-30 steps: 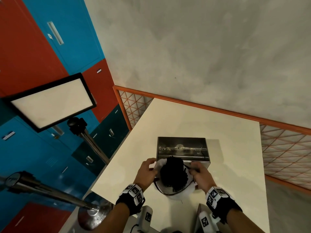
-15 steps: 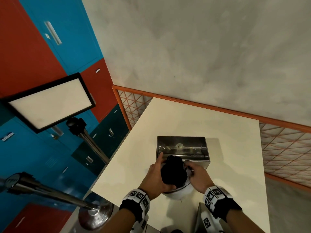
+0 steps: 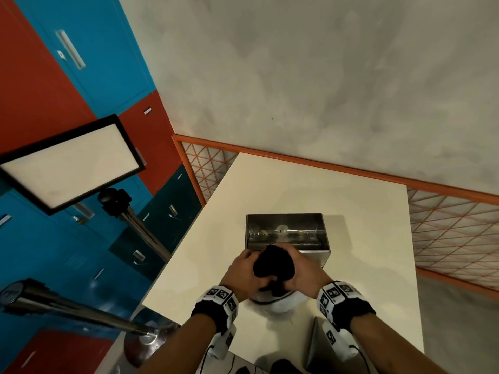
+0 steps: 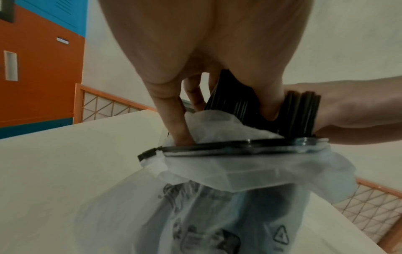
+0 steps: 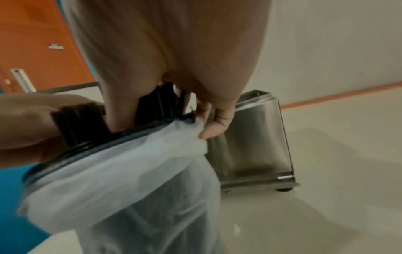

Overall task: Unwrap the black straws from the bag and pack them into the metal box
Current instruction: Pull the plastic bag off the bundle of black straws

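Note:
A thick bundle of black straws [image 3: 274,265] stands upright out of a translucent white bag [image 3: 280,306] with a black rim, on the cream table. My left hand [image 3: 251,268] and right hand [image 3: 297,265] both grip the bundle from either side above the bag's mouth. The left wrist view shows the straws [image 4: 230,101], my thumb across them and the bag [image 4: 239,171] bunched below. In the right wrist view, the straws [image 5: 156,104] sit between thumb and fingers. The open metal box [image 3: 286,233] stands just behind the hands, seen also as a shiny wall [image 5: 256,137].
The table [image 3: 364,225] is bordered at the back and right by an orange lattice rail [image 3: 445,230]. A light panel on a stand [image 3: 70,160] and a metal pole [image 3: 67,311] are to the left. A grey metal piece [image 3: 316,344] lies at the front edge.
Both hands have left the bag's rim and closed round the straw bundle. The bundle now stands further out of the bag, which has slipped lower.

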Tool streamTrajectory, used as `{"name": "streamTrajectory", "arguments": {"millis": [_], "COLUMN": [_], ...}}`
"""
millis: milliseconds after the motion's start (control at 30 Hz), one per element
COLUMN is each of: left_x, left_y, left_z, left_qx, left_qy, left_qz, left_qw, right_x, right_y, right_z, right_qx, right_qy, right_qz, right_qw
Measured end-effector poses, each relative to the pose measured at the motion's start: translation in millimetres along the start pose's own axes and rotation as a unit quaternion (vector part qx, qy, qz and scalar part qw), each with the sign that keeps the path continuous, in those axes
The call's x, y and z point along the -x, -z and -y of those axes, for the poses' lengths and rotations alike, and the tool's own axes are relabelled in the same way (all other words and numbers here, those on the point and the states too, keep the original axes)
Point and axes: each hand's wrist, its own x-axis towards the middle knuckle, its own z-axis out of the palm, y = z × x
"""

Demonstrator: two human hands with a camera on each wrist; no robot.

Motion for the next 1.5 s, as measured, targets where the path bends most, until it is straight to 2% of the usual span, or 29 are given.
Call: {"name": "streamTrajectory", "arguments": {"millis": [100,267,400,500,633,700,833,900,1033,1167,1367,1500], "left_x": [0.8,11.9,17.2,19.9,21.2,20.0,16.5,14.4,10.3,10.5,10.6,9.3], "left_y": [1.3,2.6,4.4,6.1,9.5,10.3,13.2,14.5,15.8,17.8,30.8,31.1], "left_z": [-1.5,5.1,6.6,7.5,8.0,7.9,7.2,5.1,-2.3,-5.1,-7.2,-12.4], "left_qx": [0.018,0.04,0.069,0.076,0.067,0.064,0.071,0.083,0.076,0.077,0.142,0.178], "left_qy": [0.008,-0.032,-0.044,-0.037,-0.019,-0.016,-0.007,-0.008,-0.012,-0.035,-0.063,-0.061], "left_qz": [-0.042,-0.088,-0.065,-0.038,-0.003,0.006,0.033,0.05,0.055,0.058,0.003,-0.011], "left_qw": [0.999,0.995,0.995,0.996,0.998,0.998,0.997,0.995,0.996,0.995,0.988,0.982], "right_x": [-3.3,2.5,8.0,16.8,35.1,43.4,52.3,44.4,20.4,10.5,7.4,11.6], "right_y": [-1.3,-0.8,-0.6,8.3,19.1,15.8,-8.0,-20.9,-32.6,-28.2,-11.9,-1.9], "right_z": [-0.1,-2.7,-3.0,-1.7,-24.6,-43.6,-66.4,-63.8,-33.0,-17.7,3.4,15.3], "right_qx": [-0.005,0.003,-0.035,-0.106,-0.173,-0.164,-0.094,-0.081,-0.059,-0.065,-0.077,-0.068], "right_qy": [0.01,0.041,0.049,0.021,-0.032,-0.068,-0.125,-0.115,-0.066,-0.07,-0.028,-0.014], "right_qz": [-0.053,-0.101,-0.09,-0.089,-0.127,-0.099,-0.002,0.011,-0.008,0.002,-0.026,-0.049], "right_qw": [0.999,0.994,0.994,0.99,0.976,0.979,0.988,0.99,0.996,0.995,0.996,0.996]}}
